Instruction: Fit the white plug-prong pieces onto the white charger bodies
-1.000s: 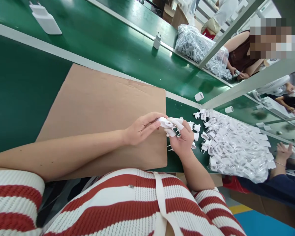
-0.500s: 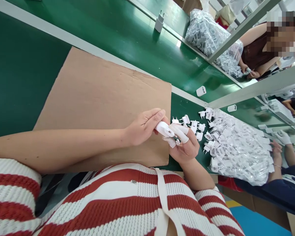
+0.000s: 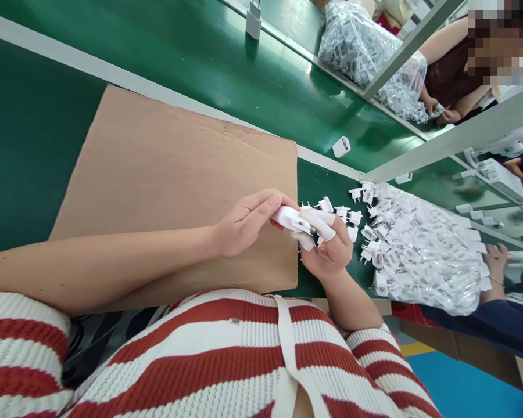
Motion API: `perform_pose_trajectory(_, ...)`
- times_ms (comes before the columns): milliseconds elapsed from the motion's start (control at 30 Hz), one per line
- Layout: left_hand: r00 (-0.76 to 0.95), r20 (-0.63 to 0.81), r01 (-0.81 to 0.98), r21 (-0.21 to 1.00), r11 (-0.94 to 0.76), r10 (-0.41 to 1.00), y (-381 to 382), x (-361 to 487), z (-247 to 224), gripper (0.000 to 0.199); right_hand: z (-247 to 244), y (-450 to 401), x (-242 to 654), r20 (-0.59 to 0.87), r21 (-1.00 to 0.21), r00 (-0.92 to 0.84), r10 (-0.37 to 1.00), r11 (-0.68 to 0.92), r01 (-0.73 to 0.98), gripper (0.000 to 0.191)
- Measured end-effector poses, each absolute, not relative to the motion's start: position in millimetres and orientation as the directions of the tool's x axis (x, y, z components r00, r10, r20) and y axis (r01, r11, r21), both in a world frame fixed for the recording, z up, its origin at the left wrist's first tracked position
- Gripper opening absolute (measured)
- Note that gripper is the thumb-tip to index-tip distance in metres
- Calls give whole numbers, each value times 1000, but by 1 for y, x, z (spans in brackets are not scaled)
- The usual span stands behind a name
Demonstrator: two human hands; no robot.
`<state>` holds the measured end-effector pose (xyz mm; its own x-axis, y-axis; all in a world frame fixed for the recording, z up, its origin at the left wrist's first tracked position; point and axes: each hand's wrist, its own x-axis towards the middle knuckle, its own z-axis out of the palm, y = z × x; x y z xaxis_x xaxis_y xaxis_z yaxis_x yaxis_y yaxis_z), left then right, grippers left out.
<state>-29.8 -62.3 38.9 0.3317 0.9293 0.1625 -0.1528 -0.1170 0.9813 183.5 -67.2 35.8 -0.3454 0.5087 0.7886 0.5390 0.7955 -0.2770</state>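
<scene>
My left hand (image 3: 249, 223) grips a white charger housing (image 3: 286, 218) between thumb and fingers, above the right edge of the cardboard sheet. Meeting it from the right, my right hand (image 3: 331, 241), with white covers on several fingers, pinches a small white plug piece (image 3: 305, 227) against the housing's end. The fingers partly hide this piece, and I cannot tell whether the two parts are joined. Several loose white plug pieces with metal pins (image 3: 325, 204) lie on the green surface just beyond my right hand.
The cardboard sheet (image 3: 169, 168) lies under my left forearm. A clear bag of white plug pieces (image 3: 431, 249) sits to the right. White chargers (image 3: 341, 147) stand on the green strip behind a pale rail (image 3: 326, 162). Co-workers' hands (image 3: 497, 264) show at the far right.
The view has shifted slightly. Chargers on the green strip have slid left relative to the rail. My hands still hold the two white parts together, with little change in grip.
</scene>
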Motion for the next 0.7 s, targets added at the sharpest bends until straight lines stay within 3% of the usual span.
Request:
perform_pose_trajectory(267, 337, 309, -147, 950, -274, 890, -69, -30, 35, 42, 35, -68, 182, 823, -171, -376, 427, 816, 552, 47)
perform_pose_trajectory(367, 315, 270, -119, 962, -244, 910, -65, -27, 27, 43, 32, -66, 180, 806, -181, -410, 426, 839, 514, 48)
perform_pose_trajectory(500, 411, 84, -117, 992, -39, 908, -48, -30, 16, 55, 27, -63, 176, 720, -352, -374, 584, 772, 529, 38)
perform_pose_trajectory(633, 611, 73, -132, 991, 11, 788, -34, -40, 10, 54, 27, -51, 185, 565, -591, -305, 766, 634, 498, 34)
perform_pose_trajectory(700, 615, 39, -79, 997, 13, 788, -31, -43, 7, 54, 27, -40, 200, 482, -674, -250, 839, 538, 507, 39)
